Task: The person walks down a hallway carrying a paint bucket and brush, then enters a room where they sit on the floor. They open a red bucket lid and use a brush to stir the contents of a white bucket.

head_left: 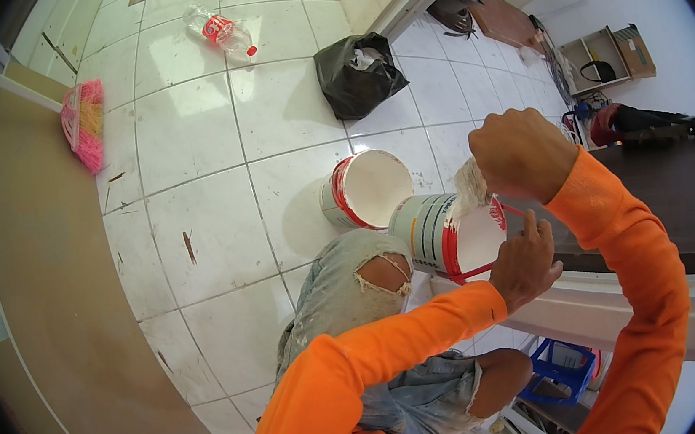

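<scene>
Bucket (pixel 425 230), tilted beside a second pail (pixel 372 189): we see the right hand (pixel 520 152) clenched around a pale rag-like bundle (pixel 471 187) at the bucket's rim; whether the left hand (pixel 525 266) grips the red handle (pixel 480 271) we cannot tell. We judge this wiping, next needing steady bracing. The bucket bears dark lettering, the bottle (pixel 239 40) a red label.

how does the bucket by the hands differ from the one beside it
The near bucket has the left hand at its red handle; the other bucket has no hand on it. The near bucket shows much of its printed side, the other bucket far less. Both have red bands and white insides.
</scene>
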### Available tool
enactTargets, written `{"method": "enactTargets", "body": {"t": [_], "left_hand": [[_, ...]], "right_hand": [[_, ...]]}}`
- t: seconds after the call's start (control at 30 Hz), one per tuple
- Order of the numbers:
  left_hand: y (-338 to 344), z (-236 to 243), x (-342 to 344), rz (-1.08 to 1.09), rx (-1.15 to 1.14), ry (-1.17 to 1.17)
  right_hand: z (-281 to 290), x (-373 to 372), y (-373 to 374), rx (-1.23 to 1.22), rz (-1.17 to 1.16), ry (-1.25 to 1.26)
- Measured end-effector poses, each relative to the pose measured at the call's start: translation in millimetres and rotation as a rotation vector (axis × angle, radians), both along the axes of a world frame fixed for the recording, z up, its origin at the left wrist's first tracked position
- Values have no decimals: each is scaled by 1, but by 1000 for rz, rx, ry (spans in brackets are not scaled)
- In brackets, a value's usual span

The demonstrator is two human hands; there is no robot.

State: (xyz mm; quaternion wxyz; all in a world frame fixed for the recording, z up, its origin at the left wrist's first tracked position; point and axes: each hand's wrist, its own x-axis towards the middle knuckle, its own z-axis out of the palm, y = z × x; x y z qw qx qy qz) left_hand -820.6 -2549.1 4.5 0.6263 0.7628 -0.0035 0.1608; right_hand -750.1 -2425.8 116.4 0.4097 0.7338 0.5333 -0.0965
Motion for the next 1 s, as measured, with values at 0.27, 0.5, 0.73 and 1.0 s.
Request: {"method": "enactTargets", "body": {"t": [0.27, 0.5, 0.73, 1.0], "left_hand": [[-2, -1, -1, 25, 27, -7], [-5, -1, -3, 61, 33, -28], [-3, 1, -2, 18, 5, 2], [-2, -3, 0, 29, -11, -13]], "right_hand": [[-3, 28, 5, -17, -75, -187], [-2, 43, 30, -230, -504, -101], [-7, 26, 38, -283, -492, 10], [-1, -14, 41, -205, -257, 44]]}}
